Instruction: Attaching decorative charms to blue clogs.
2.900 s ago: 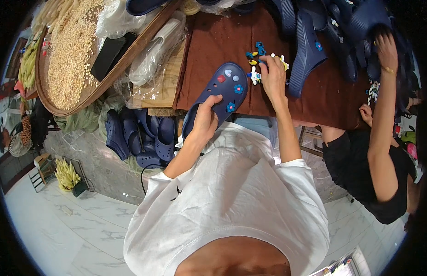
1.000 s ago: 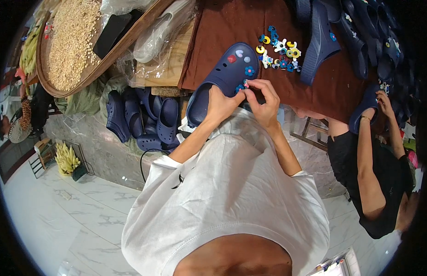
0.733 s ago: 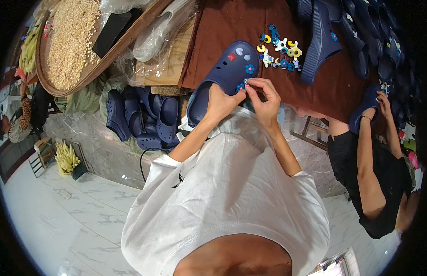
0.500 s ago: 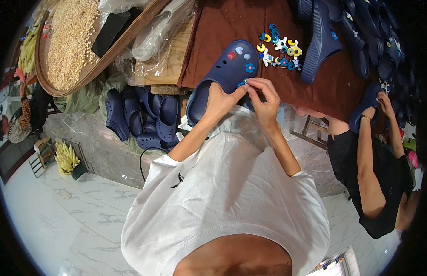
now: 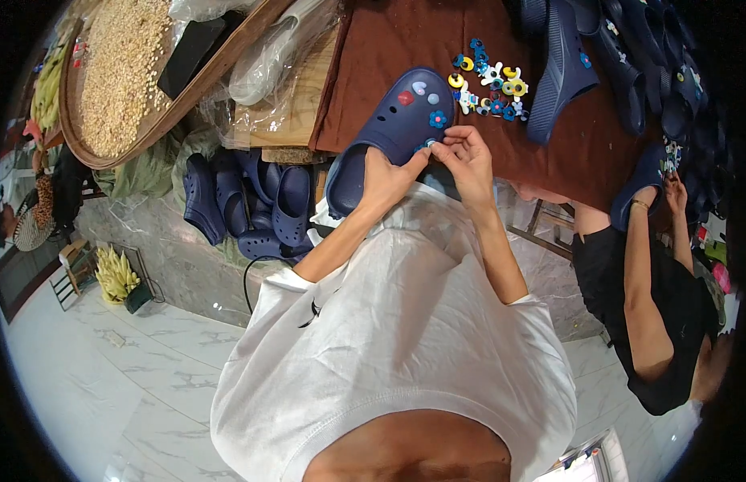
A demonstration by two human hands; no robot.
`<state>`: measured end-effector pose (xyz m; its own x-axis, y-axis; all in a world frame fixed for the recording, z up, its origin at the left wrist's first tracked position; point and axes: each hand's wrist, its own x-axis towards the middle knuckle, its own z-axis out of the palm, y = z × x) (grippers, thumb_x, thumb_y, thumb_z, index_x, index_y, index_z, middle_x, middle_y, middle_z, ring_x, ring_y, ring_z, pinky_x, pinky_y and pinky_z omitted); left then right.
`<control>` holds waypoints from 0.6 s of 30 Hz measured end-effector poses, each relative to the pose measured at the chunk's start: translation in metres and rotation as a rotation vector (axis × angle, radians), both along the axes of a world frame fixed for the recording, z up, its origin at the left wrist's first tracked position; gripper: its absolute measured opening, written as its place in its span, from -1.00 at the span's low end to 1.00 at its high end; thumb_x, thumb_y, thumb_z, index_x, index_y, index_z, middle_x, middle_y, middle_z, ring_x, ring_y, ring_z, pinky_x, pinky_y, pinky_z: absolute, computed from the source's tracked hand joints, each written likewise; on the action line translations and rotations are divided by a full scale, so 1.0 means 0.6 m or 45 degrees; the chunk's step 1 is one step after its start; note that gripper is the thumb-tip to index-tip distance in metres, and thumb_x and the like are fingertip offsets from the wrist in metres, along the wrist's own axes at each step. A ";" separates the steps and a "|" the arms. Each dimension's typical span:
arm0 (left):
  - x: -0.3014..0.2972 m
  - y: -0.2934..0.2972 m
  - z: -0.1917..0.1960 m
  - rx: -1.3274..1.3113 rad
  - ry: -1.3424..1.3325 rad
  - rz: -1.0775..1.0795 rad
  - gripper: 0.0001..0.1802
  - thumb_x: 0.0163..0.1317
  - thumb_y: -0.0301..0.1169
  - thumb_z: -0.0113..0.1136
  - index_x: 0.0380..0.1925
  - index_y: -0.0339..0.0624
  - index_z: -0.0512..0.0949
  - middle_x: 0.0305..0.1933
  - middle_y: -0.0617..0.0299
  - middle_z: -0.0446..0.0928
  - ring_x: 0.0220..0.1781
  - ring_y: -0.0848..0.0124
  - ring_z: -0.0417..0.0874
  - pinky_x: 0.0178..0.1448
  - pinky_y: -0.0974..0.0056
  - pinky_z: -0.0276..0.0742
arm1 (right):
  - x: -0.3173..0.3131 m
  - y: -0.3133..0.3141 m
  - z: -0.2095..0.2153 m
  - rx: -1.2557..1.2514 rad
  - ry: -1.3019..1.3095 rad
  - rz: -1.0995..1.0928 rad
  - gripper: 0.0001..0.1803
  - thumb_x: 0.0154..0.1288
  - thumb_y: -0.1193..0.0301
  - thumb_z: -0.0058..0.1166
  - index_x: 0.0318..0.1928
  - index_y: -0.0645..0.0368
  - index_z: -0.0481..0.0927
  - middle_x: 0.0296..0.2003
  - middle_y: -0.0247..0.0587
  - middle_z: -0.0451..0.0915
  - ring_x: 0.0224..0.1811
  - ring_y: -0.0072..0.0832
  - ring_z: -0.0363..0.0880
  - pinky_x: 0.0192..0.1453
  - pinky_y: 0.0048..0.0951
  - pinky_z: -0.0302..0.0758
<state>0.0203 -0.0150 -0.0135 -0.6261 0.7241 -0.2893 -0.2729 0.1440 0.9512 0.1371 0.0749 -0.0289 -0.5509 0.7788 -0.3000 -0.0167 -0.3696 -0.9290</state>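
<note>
A navy blue foam clog [image 5: 386, 110] lies at the table's near edge, toe pointing away to the right. Red, pale blue and flower-shaped charms dot its top. My left hand [image 5: 386, 178] grips the clog's side, its fingers hidden inside the opening and its thumb outside. My right hand [image 5: 468, 161] is closed in a pinch on a small blue shoe charm [image 5: 426, 145] at the clog's right side, close to my left thumb. Beyond the clog, a cluster of loose charms [image 5: 493, 84] in yellow, white and blue lies on the brown cloth [image 5: 437, 32].
Several navy clogs [image 5: 293, 207] are piled to the left. More clogs [image 5: 559, 76] cover the right of the table. A woven tray [image 5: 108, 157] of pale kernels holds a black phone [image 5: 198, 58]. On the right, a person in black [image 5: 646, 321] handles another clog [image 5: 639, 185].
My right hand has turned slightly, its fingers shifting around the charm at the clog's side. On the right, the other person's hand has moved a little lower.
</note>
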 end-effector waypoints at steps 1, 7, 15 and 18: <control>-0.001 -0.003 -0.001 -0.001 0.007 -0.020 -0.64 0.02 -0.47 0.33 -0.16 -0.45 0.57 -0.15 0.05 0.65 -0.15 0.36 0.67 -0.04 0.30 0.56 | 0.000 0.004 0.001 -0.002 -0.001 0.001 -0.72 0.18 0.61 0.22 -0.11 0.30 0.46 -0.22 -0.27 0.48 -0.22 -0.62 0.52 -0.14 -0.63 0.53; -0.003 -0.003 0.000 0.001 0.013 -0.048 -0.64 0.01 -0.50 0.32 -0.15 -0.44 0.56 -0.15 0.08 0.64 -0.16 0.38 0.66 -0.03 0.31 0.55 | -0.005 0.020 -0.001 -0.048 -0.105 0.055 -0.57 0.08 0.57 0.33 -0.11 0.25 0.36 -0.29 -0.28 0.42 -0.25 -0.63 0.49 -0.18 -0.63 0.55; -0.014 -0.002 0.021 -0.034 -0.150 -0.092 -0.65 -0.01 -0.54 0.28 -0.17 -0.45 0.55 -0.17 0.13 0.63 -0.18 0.43 0.63 -0.07 0.34 0.54 | -0.015 0.025 0.006 -0.047 -0.155 0.056 -0.59 0.08 0.55 0.35 -0.13 0.24 0.38 -0.30 -0.30 0.41 -0.29 -0.66 0.49 -0.24 -0.64 0.57; -0.029 -0.010 0.027 -0.236 -0.213 -0.278 -0.63 0.02 -0.55 0.25 -0.11 -0.44 0.53 -0.13 0.16 0.60 -0.15 0.46 0.60 -0.04 0.36 0.51 | -0.011 0.031 -0.006 0.015 -0.113 0.109 -0.65 0.14 0.56 0.29 -0.11 0.27 0.41 -0.30 -0.29 0.45 -0.29 -0.67 0.50 -0.22 -0.66 0.57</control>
<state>0.0031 -0.0207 0.0030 -0.3949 0.7612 -0.5144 -0.3667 0.3827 0.8479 0.1307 0.0934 -0.0327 -0.5873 0.7337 -0.3416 0.0973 -0.3550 -0.9298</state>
